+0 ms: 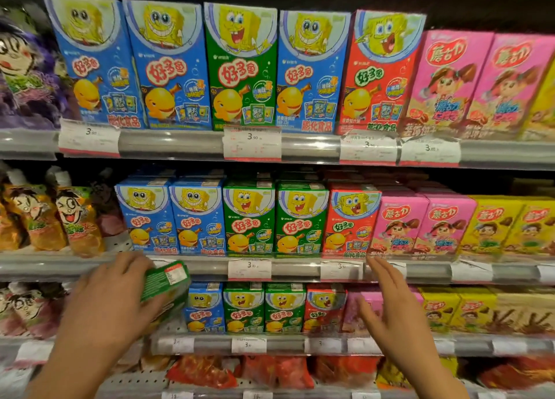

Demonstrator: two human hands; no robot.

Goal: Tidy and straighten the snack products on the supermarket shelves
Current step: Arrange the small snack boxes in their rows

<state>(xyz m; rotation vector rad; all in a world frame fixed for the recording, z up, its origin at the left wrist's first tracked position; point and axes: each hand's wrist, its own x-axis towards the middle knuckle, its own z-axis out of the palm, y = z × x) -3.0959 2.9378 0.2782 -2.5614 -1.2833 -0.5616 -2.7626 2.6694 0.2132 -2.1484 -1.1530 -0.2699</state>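
The left hand (114, 296) is gripping a green box (166, 281), tilted with its back panel facing the camera, in front of the rail of the middle shelf (192, 266). The right hand (387, 302) is hovering with fingers straight and together, holding nothing, near the red boxes (326, 308) on the lower shelf (285, 343).

Progress, as judged from the layout:
- Top shelf (180, 143): boxes are standing upright and facing forward, though a green box is sitting between blue ones.
- Middle shelf: blue, green, red, pink and yellow boxes are standing in an even front row. This level is appearing largely finished.
- Lower shelf: a gap is showing left of the blue box (204, 307), behind the held box. The pink packs (369, 302) by the right hand are blurred; their alignment cannot be told.

Remaining: the held box is awaiting placement, probably with the other green boxes, and the lower shelf is needing straightening.
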